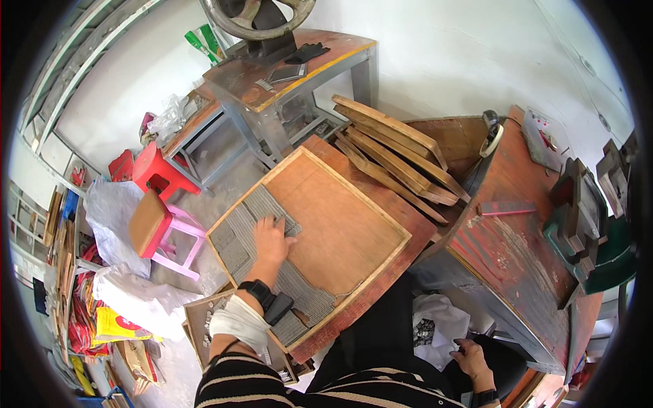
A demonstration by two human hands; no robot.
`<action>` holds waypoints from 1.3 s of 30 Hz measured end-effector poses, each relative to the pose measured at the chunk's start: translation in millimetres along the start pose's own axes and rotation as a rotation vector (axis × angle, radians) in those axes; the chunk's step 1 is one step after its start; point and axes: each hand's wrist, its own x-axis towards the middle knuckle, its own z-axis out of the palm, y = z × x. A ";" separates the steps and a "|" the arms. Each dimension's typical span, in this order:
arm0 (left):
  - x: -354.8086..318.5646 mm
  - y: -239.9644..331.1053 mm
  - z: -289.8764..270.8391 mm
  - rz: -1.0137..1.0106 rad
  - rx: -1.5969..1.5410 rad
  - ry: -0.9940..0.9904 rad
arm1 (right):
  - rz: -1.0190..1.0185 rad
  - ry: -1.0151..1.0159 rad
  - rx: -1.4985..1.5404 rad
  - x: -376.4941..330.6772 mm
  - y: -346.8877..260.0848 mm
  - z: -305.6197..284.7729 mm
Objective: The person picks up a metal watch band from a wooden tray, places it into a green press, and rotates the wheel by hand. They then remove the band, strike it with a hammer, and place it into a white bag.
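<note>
See wooden tray [347, 211] at centre. Spot grey strips [299, 292] along its lower-left side, long axis upper left to lower right. Log left hand [271, 239] on strips, fingers slightly spread; right hand [473, 362] lower right, fingers curled, can't tell if gripping.

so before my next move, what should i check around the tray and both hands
1. Wooden tray on red tabletop: ok, lying on it.
2. Left hand on gray ribbed rows: ok, touching them.
3. Rows' edge even: not ok, ragged toward the tray's near side.
4. Right hand free: cannot tell whether it holds anything.
5. White bag near right hand: ok, with metallic-looking pieces visible in it.
</note>
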 end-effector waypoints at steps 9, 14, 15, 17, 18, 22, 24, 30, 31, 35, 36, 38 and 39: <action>-6.1 6.9 3.8 -0.028 -0.049 0.211 | -0.304 0.158 -0.148 15.3 -32.7 3.7; -5.4 -4.7 14.9 -0.006 -0.097 0.258 | -0.299 0.107 -0.177 9.8 -23.0 16.1; -5.9 -3.7 14.5 -0.006 -0.096 0.259 | -0.300 0.108 -0.176 9.5 -21.6 18.0; -7.4 -1.2 13.1 0.118 -0.030 0.179 | -0.289 0.101 -0.174 9.7 -19.6 21.0; -6.4 -2.7 13.2 0.119 -0.028 0.180 | -0.290 0.102 -0.172 9.8 -19.3 22.1; -3.9 -0.6 14.6 0.072 -0.047 0.147 | -0.311 0.084 -0.157 13.4 -19.9 25.8; -4.0 1.7 16.0 0.059 -0.039 0.153 | -0.314 0.080 -0.156 15.4 -19.5 26.6; -5.4 6.6 21.0 -0.183 -0.067 0.271 | -0.320 0.063 -0.174 16.3 -13.0 33.0; -5.7 6.5 21.9 -0.186 -0.042 0.272 | -0.312 0.051 -0.167 15.8 -14.8 32.5; -10.3 14.8 21.2 -0.141 0.147 0.280 | -0.285 0.065 -0.178 14.9 -12.3 35.2; -9.8 15.5 18.2 -0.140 0.147 0.282 | -0.286 0.066 -0.178 15.0 -11.6 35.3; -8.2 14.2 11.1 -0.201 -0.009 0.123 | -0.312 0.062 -0.165 15.5 -10.8 35.4; -5.3 11.6 8.3 -0.200 -0.009 0.123 | -0.312 0.063 -0.164 15.1 -11.2 35.6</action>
